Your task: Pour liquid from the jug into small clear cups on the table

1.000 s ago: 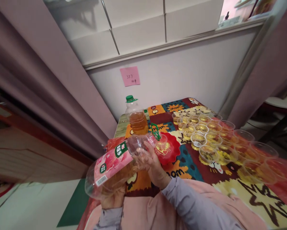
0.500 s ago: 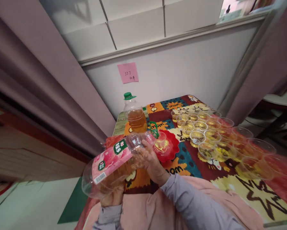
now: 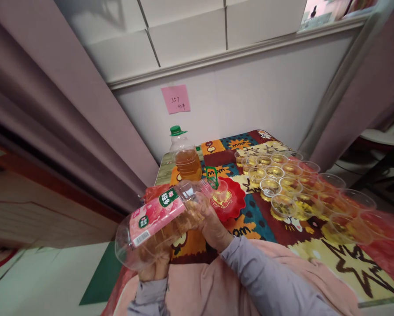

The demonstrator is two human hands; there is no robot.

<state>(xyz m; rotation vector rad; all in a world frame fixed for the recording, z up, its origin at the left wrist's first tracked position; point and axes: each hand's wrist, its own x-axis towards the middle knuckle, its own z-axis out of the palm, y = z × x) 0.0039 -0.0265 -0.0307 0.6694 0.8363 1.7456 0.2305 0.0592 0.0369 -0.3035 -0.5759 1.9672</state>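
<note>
I hold a large clear plastic bottle [image 3: 154,221] with a pink label, tipped on its side with its neck over a small clear cup [image 3: 221,188]. That cup sits in a red dish [image 3: 234,202]. My left hand [image 3: 154,267] grips the bottle's base from below. My right hand [image 3: 210,221] is wrapped round the bottle near its neck. Yellow liquid lies in the lower part of the bottle. A green handle loop [image 3: 212,176] hangs at the neck.
A second bottle [image 3: 185,158] with a green cap and amber liquid stands at the table's far left. Several clear cups of yellow liquid [image 3: 282,184] fill the right side of the patterned tablecloth [image 3: 315,259]. A pink note [image 3: 175,98] is on the wall. Curtains hang left.
The bottle's base has risen slightly, tilting it a little more toward the cup. Both hands keep the same grip.
</note>
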